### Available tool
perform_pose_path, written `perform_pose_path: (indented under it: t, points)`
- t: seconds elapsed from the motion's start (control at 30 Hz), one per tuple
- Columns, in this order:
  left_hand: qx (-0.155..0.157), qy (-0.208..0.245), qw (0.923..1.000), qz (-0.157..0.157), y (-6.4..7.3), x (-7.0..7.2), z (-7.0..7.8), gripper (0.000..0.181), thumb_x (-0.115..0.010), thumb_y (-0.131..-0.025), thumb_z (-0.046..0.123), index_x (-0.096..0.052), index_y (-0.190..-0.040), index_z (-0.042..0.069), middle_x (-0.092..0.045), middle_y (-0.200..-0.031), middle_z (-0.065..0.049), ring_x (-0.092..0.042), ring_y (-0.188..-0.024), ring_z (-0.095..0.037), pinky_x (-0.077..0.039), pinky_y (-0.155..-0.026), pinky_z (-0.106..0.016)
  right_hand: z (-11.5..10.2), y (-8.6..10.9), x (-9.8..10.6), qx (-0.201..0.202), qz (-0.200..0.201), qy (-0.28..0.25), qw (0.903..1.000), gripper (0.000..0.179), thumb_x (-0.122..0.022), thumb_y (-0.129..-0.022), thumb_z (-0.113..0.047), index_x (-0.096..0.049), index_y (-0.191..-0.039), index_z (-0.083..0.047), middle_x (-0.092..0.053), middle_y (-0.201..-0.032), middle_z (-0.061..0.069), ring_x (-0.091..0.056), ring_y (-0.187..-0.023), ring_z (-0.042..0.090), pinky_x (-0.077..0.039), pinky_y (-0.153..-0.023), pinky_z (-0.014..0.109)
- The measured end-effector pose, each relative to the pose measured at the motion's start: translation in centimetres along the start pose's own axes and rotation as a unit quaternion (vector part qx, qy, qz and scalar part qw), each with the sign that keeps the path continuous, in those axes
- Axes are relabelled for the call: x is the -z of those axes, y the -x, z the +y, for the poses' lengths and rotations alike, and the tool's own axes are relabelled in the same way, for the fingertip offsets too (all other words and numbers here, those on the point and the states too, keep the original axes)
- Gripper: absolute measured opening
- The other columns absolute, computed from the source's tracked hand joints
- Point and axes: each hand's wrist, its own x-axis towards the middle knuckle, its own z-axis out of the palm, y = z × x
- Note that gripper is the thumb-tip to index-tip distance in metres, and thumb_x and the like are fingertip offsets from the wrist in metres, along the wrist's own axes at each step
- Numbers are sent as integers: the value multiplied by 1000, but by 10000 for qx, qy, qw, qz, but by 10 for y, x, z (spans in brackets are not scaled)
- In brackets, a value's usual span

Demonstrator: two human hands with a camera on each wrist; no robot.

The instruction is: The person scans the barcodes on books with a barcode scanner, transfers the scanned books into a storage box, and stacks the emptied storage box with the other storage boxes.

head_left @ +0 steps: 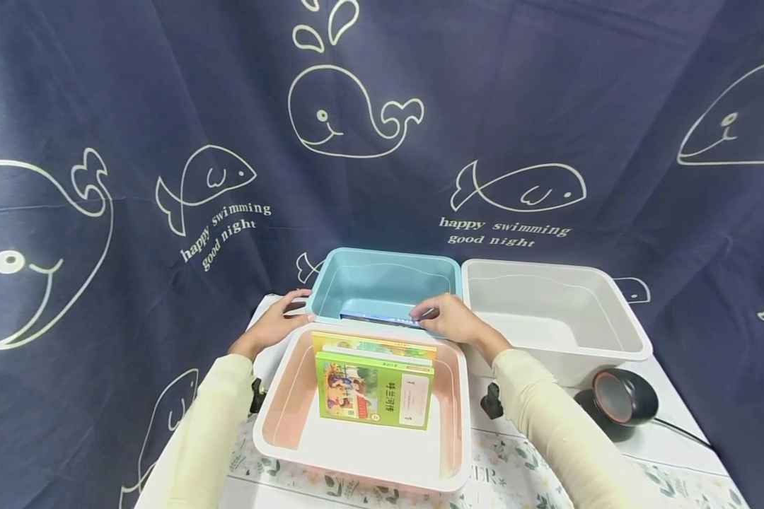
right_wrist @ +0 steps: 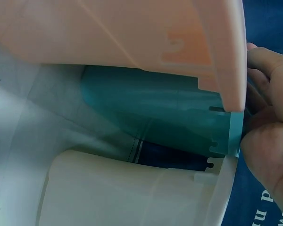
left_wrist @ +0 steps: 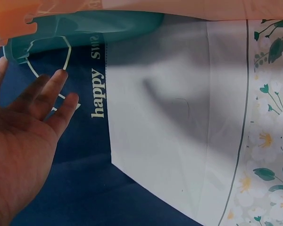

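Note:
A blue book stands inside the teal bin along its front wall, mostly hidden below the rim. At the book's right end, my right hand pinches the top edge with curled fingers. In the right wrist view, the right hand is beyond the bin rims and the book is hidden. My left hand rests by the teal bin's left rim, fingers spread and loosely extended. The left wrist view shows the left hand holding nothing.
A pink bin in front holds a green book with a yellow book and a white-edged one behind. To the right are a white-grey bin and a black round device with a cable. A dark curtain hangs behind.

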Motion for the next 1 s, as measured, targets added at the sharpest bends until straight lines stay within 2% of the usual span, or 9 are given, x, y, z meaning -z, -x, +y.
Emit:
perform_pose_path:
  t: [0.4,0.6,0.77,1.0]
  points:
    - [-33,47,10000,-29,0,1,-2,63,-70,-99,23,-42,-155,18,-45,-159,-24,-40,-150,-48,-41,-118,-61,-5,4,4,-117,131,-461,9988,32,-69,-92,-3,-73,-124,-2,-78,-118,13,-75,-109,31,-63,-93,39]
    - [-85,36,10000,-16,0,0,-2,63,-70,-99,23,-41,-155,17,-45,-158,-25,-40,-149,-49,-41,-118,-61,-10,5,7,113,126,-794,9967,34,-68,-94,-2,-71,-128,1,-75,-122,17,-73,-114,32,-62,-95,37]
    - [-22,77,10000,-16,0,0,-4,63,-70,-99,24,-42,-155,19,-44,-159,-24,-39,-150,-48,-41,-118,-61,-16,6,16,250,159,-1157,9928,35,-68,-95,-3,-69,-130,1,-73,-125,22,-72,-116,35,-62,-95,34]
    - [-51,27,10000,-27,2,-1,-2,64,-69,-100,25,-40,-156,17,-42,-160,-26,-38,-150,-50,-41,-118,-61,-32,20,22,331,298,-1744,9837,35,-69,-96,-4,-68,-130,4,-72,-124,26,-71,-117,39,-60,-92,23]
